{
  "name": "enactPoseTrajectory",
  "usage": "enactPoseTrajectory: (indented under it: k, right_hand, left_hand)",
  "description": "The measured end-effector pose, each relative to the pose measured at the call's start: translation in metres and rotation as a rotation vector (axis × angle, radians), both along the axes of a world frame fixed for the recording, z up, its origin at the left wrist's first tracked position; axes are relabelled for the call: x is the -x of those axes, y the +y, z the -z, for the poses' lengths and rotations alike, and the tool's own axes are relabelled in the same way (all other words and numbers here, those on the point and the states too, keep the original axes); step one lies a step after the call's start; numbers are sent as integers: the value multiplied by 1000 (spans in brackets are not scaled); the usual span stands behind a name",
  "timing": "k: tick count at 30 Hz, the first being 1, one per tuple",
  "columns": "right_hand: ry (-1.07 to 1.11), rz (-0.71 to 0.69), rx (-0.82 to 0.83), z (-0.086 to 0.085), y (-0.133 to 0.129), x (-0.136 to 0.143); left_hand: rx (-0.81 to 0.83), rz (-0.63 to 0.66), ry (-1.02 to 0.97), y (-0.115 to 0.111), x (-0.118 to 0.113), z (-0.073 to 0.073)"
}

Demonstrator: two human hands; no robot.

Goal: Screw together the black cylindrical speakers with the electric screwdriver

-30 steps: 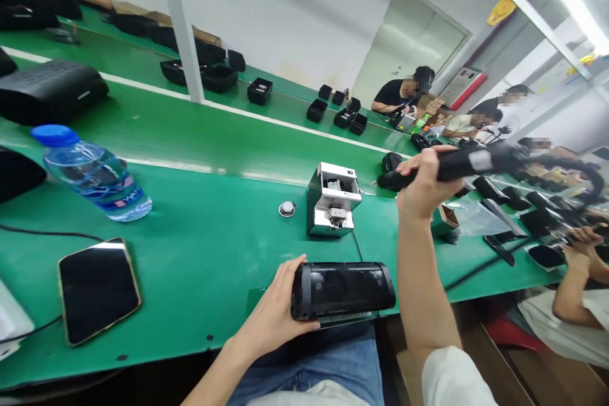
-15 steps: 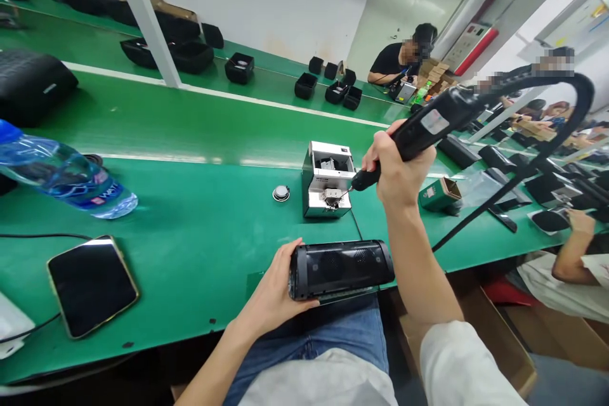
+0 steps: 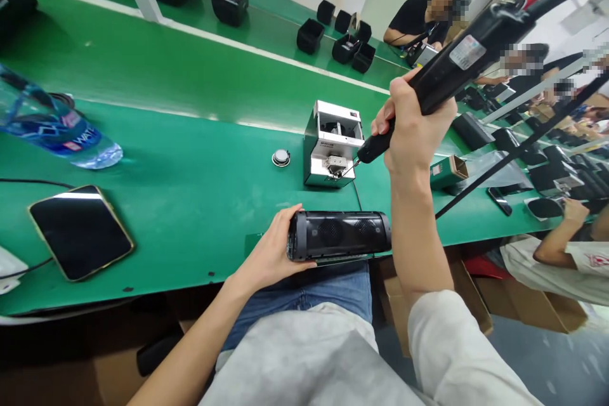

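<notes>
My left hand is wrapped round the left end of a black speaker housing, which lies lengthwise at the table's front edge. In my right hand is a black electric screwdriver, its cable running off to the upper right. The thin bit reaches the front of a small screw feeder with a white top; whether a screw sits on the tip is too small to tell. A round silver-rimmed speaker driver lies on the green table left of the feeder.
To the left are a phone and a water bottle. A green box stands to the right. Black housings line the far bench. A co-worker sits across, and another person's arm is at the right.
The camera view has tilted down, so the table items sit higher in the picture. Both hands keep their holds, and the screwdriver tip stays at the feeder's front.
</notes>
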State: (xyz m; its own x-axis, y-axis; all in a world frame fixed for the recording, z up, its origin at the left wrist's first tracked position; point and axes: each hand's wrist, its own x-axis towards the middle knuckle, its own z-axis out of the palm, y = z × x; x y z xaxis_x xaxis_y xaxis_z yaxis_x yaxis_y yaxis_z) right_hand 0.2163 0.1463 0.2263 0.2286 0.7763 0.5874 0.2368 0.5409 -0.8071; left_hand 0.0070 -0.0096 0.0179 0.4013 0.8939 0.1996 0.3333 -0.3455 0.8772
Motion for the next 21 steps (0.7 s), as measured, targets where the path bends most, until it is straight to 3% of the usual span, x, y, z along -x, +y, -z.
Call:
enactPoseTrajectory:
  k: [10,21]
  right_hand:
    - [265,-212,-63,-39,-75,33]
    - [261,-340,-6,-41,-88,60]
  left_hand:
    - [-26,13,-33,0,-1,0]
    - [-19,25,-68,0,-2,3]
